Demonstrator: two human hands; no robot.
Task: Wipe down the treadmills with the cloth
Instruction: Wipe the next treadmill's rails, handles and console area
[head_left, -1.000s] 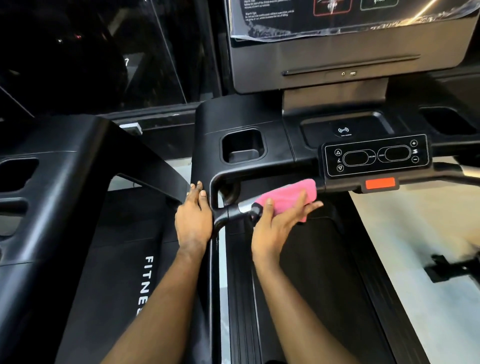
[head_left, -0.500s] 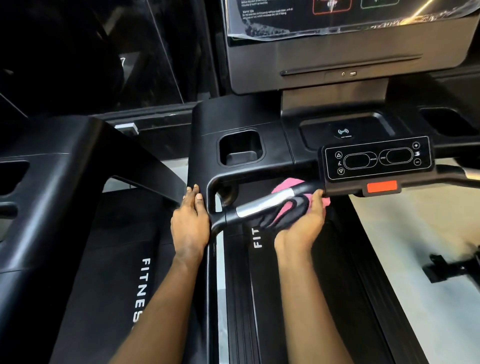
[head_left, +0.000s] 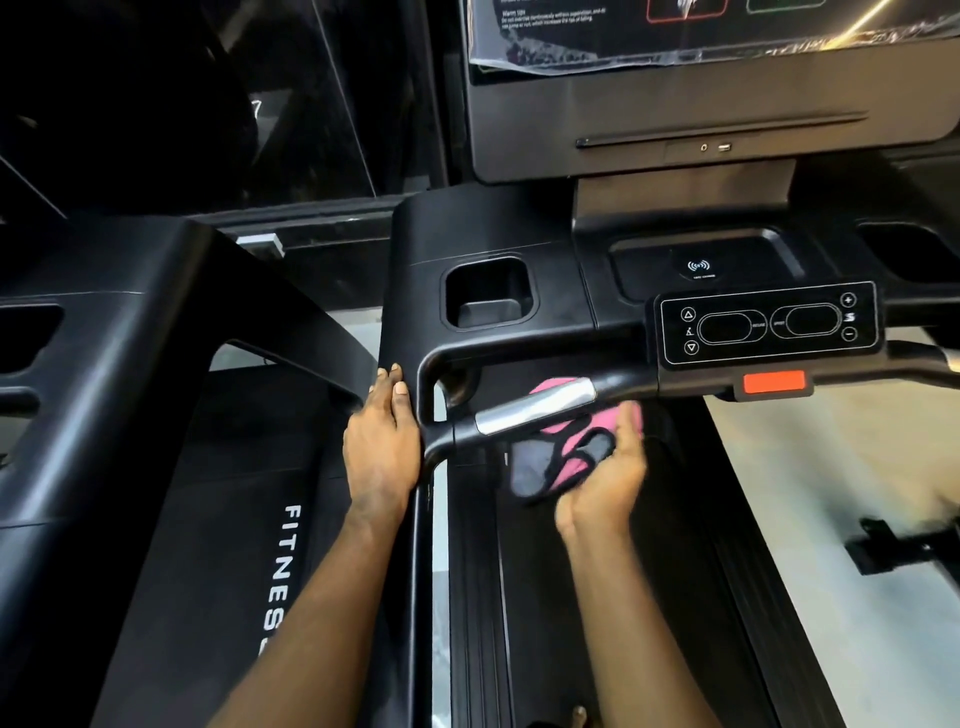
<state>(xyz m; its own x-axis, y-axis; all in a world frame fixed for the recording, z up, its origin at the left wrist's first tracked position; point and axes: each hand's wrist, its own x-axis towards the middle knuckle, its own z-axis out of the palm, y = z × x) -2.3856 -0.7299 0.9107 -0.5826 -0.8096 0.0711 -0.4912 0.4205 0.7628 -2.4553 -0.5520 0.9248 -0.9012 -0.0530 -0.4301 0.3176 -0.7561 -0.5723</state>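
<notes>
Soft, light cloth (head_left: 558, 457) bunched just under the handlebar (head_left: 535, 408), gripped in curled fingers of right hand (head_left: 605, 483) — probably best held mid-bunch. Flat, straight-fingered left hand (head_left: 382, 447) resting just left of it.

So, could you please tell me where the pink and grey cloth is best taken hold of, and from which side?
Probably the loose grey fold of the pink and grey cloth, sticking out left of the right hand, approached from below-left. The black handlebar with the silver strip crosses right above it, blocking a reach from above, and the right hand cups the other end.
</notes>
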